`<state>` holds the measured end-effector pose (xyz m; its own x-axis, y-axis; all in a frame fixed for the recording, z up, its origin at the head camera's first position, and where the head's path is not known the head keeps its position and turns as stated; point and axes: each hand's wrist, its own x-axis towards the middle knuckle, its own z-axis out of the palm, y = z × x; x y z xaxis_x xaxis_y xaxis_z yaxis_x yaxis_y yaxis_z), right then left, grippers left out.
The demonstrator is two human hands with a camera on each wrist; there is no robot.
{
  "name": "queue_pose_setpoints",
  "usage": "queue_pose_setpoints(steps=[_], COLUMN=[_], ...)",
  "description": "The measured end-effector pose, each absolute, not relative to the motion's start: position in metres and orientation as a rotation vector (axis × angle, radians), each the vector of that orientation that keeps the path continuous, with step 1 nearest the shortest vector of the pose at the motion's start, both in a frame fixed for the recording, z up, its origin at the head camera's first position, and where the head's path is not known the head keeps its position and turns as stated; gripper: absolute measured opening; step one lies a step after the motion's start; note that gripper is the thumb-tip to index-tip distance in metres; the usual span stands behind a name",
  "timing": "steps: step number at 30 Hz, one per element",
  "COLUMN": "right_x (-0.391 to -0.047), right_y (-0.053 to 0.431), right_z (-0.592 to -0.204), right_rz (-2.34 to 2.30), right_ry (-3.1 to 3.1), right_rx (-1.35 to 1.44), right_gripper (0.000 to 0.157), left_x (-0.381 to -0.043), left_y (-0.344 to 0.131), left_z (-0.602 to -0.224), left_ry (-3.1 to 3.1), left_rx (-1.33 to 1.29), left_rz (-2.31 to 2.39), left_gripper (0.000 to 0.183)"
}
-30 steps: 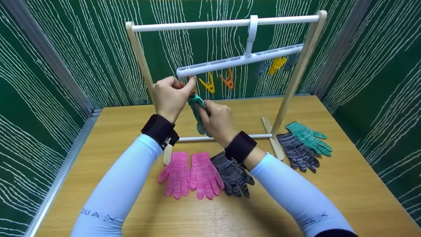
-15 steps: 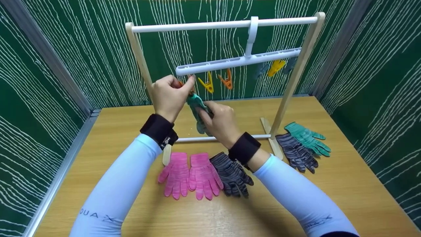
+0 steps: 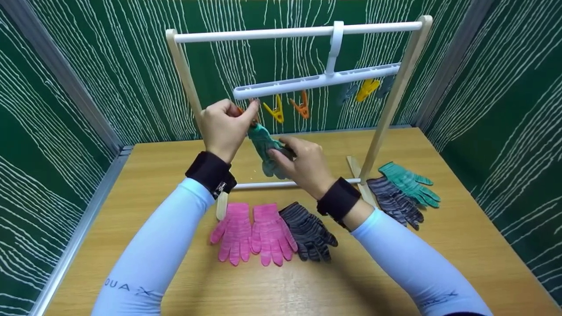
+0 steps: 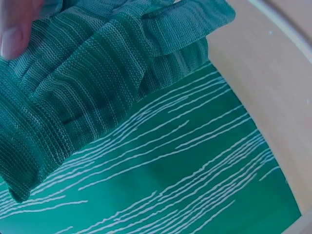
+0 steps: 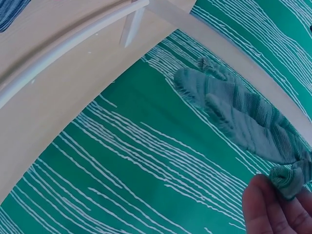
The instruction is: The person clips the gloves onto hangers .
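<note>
In the head view my left hand (image 3: 226, 127) pinches an orange clip (image 3: 256, 119) under the left end of the white hanger (image 3: 281, 87). A green knit glove (image 3: 263, 145) hangs by its cuff from that clip, fingers downward. My right hand (image 3: 307, 160) has thumb and fingers on either side of the glove's edge. In the right wrist view, the right fingers (image 5: 273, 207) are at a curled bit of the glove (image 5: 243, 122). The left wrist view shows the ribbed glove (image 4: 97, 73) up close, with a fingertip (image 4: 12, 41) over it.
A wooden rack (image 3: 382, 127) bears the tilted hanger. Yellow (image 3: 276, 112) and orange clips (image 3: 302, 107) hang beside the held one; more clips hang right. On the table lie pink gloves (image 3: 237, 232), a dark grey glove (image 3: 307, 230), and a grey (image 3: 395, 202) and green glove (image 3: 408, 182).
My right hand has shifted right and slightly down, exposing more of the green glove. My left hand stays at the orange clip.
</note>
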<state>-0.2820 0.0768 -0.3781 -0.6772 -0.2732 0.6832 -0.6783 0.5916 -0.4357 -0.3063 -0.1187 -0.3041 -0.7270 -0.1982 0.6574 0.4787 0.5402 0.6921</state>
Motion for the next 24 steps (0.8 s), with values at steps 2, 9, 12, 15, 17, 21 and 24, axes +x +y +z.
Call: queue_pose_setpoints(steps=[2,9,12,15,17,21,24], right_x=[-0.282,-0.284,-0.284,-0.283,-0.282,-0.282,-0.282], right_y=[0.081,0.093,0.096,0.1,0.102,0.107,0.111], right_z=[-0.38,-0.388,-0.389,-0.39,-0.391,-0.393,-0.395], right_rz=[0.939,0.888,0.88,0.871,0.868,0.863,0.856], right_ry=[-2.249,-2.198,-2.208,-2.218,-2.221,-2.218,-2.226], right_rx=[0.757,0.759,0.744,0.729,0.721,0.707,0.692], right_gripper=[0.031,0.032,0.034,0.036,0.035,0.033,0.033], left_x=[-0.306,-0.308,-0.308,-0.308,-0.308,-0.308,-0.308], left_y=[-0.119,-0.119,-0.119,-0.12,-0.12,-0.119,-0.12], left_z=[-0.304,-0.305,-0.305,-0.306,-0.306,-0.306,-0.306], left_ry=[-2.066,-2.066,-2.069,-2.071,-2.072,-2.068,-2.071], left_rx=[-0.224,-0.22,-0.213,-0.206,-0.206,-0.207,-0.204], left_rz=[-1.217,-1.201,-1.209,-1.218,-1.224,-1.231,-1.234], left_gripper=[0.045,0.045,0.045,0.045,0.045,0.045,0.046])
